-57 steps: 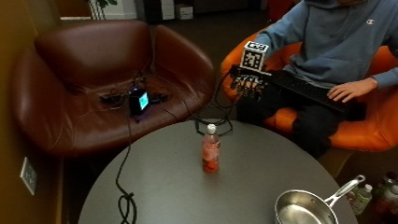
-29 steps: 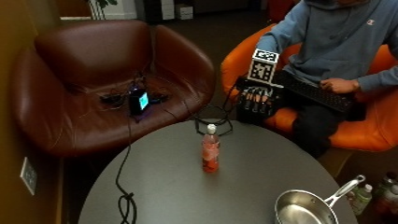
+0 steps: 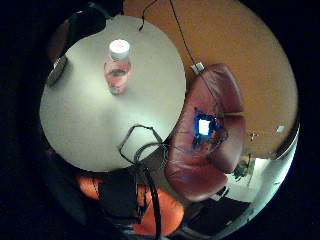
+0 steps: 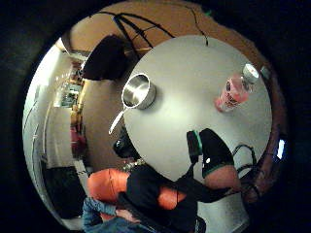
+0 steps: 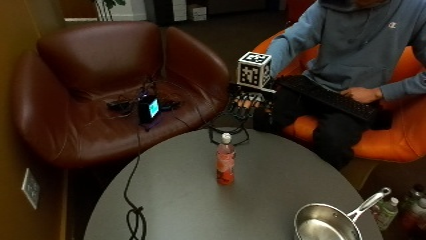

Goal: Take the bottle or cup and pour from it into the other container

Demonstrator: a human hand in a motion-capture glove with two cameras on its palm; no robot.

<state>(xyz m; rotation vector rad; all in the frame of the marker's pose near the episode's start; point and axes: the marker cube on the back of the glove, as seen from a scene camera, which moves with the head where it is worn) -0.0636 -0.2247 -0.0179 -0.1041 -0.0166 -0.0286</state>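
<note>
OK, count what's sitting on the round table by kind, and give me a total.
Bottles: 1, the pink drink bottle, standing upright
Pans: 1, the metal pan near the table edge
Total: 2

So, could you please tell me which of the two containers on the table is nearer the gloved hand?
The pink bottle with the white cap: it stands just below the gloved right hand, while the metal pan sits at the table's far edge.
</note>
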